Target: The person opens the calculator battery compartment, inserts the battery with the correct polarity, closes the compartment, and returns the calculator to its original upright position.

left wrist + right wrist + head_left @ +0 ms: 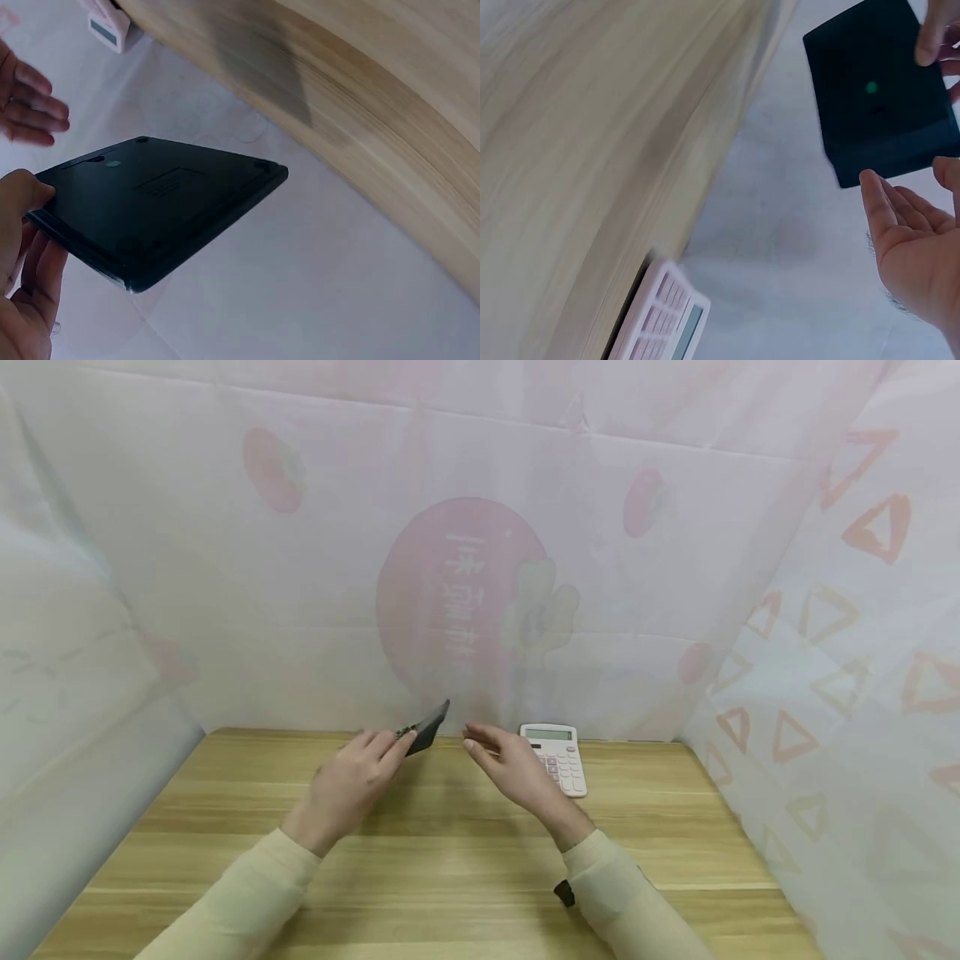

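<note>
My left hand (352, 785) grips a black calculator (426, 732) by one edge, thumb on its back and fingers on the other face. It is tilted in the air above the back of the table. Its dark back (157, 199), with small corner feet, a label and a green dot, shows in the left wrist view. To the right, my right hand (517, 768) is raised beside it with fingers extended, holding nothing; a gap separates the two in the head view. Beyond that hand, a white calculator (570, 768) lies face up on the table, partly covered by the hand.
The wood-grain table (450, 893) meets a pale printed cloth (322, 610) at its back edge. More cloth hangs at the left and right sides (825, 693). A small black piece (564, 893) shows beside the right sleeve.
</note>
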Available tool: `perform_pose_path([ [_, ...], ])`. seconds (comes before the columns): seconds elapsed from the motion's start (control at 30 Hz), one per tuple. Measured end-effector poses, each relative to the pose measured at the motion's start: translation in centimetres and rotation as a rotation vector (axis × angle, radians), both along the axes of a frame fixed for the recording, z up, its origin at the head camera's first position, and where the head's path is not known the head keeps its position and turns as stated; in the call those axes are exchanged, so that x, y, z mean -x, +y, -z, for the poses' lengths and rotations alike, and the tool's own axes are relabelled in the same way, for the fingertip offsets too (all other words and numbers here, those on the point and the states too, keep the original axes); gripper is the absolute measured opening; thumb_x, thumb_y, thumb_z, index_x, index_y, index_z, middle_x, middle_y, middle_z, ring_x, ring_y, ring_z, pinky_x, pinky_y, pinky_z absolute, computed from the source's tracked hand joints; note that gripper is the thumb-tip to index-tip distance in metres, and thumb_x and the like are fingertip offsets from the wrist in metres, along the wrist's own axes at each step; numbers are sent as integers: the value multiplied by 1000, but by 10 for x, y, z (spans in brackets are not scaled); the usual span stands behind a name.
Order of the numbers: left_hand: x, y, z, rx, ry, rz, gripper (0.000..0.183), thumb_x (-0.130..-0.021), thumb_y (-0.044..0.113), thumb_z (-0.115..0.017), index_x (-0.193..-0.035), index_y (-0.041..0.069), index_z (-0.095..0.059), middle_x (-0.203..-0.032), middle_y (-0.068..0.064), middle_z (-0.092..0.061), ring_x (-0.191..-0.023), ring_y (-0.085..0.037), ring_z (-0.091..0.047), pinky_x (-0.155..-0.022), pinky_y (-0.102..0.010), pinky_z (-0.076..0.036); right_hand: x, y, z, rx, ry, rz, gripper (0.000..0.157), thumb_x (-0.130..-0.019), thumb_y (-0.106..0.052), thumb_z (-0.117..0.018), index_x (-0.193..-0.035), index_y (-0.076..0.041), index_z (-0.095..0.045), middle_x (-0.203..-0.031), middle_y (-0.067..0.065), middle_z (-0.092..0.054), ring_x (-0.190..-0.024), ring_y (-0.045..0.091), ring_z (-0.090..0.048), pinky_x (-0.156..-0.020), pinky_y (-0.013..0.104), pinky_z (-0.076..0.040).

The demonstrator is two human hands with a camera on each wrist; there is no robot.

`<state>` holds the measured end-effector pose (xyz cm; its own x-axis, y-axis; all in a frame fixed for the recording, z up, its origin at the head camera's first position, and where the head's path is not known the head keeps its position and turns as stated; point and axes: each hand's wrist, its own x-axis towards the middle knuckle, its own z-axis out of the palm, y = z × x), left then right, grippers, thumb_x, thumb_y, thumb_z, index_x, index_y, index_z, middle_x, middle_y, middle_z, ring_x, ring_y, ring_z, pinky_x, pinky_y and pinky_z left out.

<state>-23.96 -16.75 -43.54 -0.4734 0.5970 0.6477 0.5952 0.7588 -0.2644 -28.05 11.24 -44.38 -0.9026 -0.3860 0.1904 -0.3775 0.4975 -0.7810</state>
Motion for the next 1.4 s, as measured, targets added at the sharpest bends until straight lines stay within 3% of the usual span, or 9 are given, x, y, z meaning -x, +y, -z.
perform_pose_path([
  [0.2, -4, 6, 11, 117, 62, -19, 51, -89, 2, -82, -138, 8, -69, -112, -11, -73, -91, -32, -71, -67, -38, -67, -4, -12, -7, 158, -145, 2, 68, -103, -62, -55, -155, -17, -53, -146, 5, -69, -127, 21, -72, -110, 38, -59],
  [0.37, -3, 14, 20, 179, 71, 1, 57, -88, 1, -82, -142, 7, -66, -111, -10, -68, -94, -33, -72, -73, -38, -66, -6, -21, -10, 284, -262, 51, 74, -99, -60, -65, -153, -11, -55, -143, 14, -69, -117, 25, -77, -103, 36, -62],
  [0.63, -3, 29, 27, 240, 84, -5, 56, -87, 1, -84, -140, 6, -67, -112, -11, -66, -97, -30, -70, -74, -33, -66, -5, -29, 2, 400, -255, 182, 53, -103, -35, -70, -143, -3, -62, -136, 21, -72, -120, 29, -75, -96, 32, -64],
  [0.87, -6, 42, 26, 284, 28, -59, 58, -87, 2, -83, -142, 7, -66, -118, -11, -67, -107, -26, -70, -86, -31, -66, -1, -28, 6, 521, -327, 222, 40, -106, -19, -64, -140, 1, -64, -135, 24, -71, -125, 31, -72, -100, 33, -62],
  [1.0, -8, 44, 25, 314, -8, -71, 60, -87, 2, -83, -144, 8, -65, -120, -10, -67, -111, -26, -69, -89, -31, -65, 2, -26, 5, 527, -344, 247, 36, -106, -15, -62, -139, -1, -67, -132, 21, -74, -122, 27, -74, -101, 36, -61],
  [1.2, -9, 43, 24, 228, -114, -3, 50, -89, 6, -83, -137, 10, -70, -123, -6, -70, -112, -24, -70, -94, -33, -64, 8, -18, 7, 513, -327, 262, 33, -105, -12, -62, -136, -3, -69, -129, 20, -75, -118, 26, -75, -95, 28, -64],
  [1.4, -5, 35, 26, 199, -222, 105, 45, -93, 35, -82, -132, 14, -73, -125, 1, -73, -113, -18, -69, -99, -34, -62, 17, -8, 10, 479, -309, 264, 30, -105, -11, -62, -133, -4, -72, -128, 21, -76, -115, 26, -76, -95, 29, -64],
])
